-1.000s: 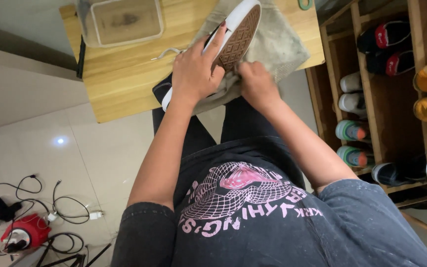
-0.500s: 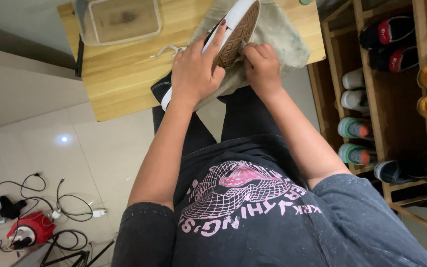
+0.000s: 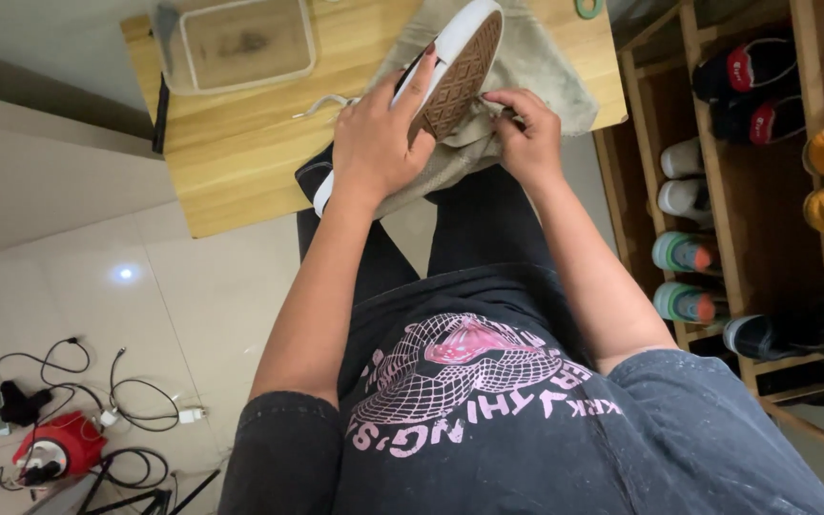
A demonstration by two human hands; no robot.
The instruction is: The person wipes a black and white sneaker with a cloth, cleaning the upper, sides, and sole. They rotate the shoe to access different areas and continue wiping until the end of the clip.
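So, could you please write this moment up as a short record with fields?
left hand: grips the sneaker, sole up
right hand: presses the grey cloth to the sole's edge
surface: wooden table
also on table: clear plastic tub
to the right: wooden shoe rack holding shoes
floor: cables, red device

Rubber-soled shoe (image 3: 455, 67), matt cloth (image 3: 536, 67), wooden table (image 3: 231, 143), seemingly plastic tub (image 3: 236, 43)

A clear plastic tub (image 3: 240, 43) and a grey-green cloth (image 3: 536, 67) lie on the light wooden table (image 3: 231, 162); the tub lies left of the cloth; an open wooden shoe rack (image 3: 717, 191) stands right of the table.
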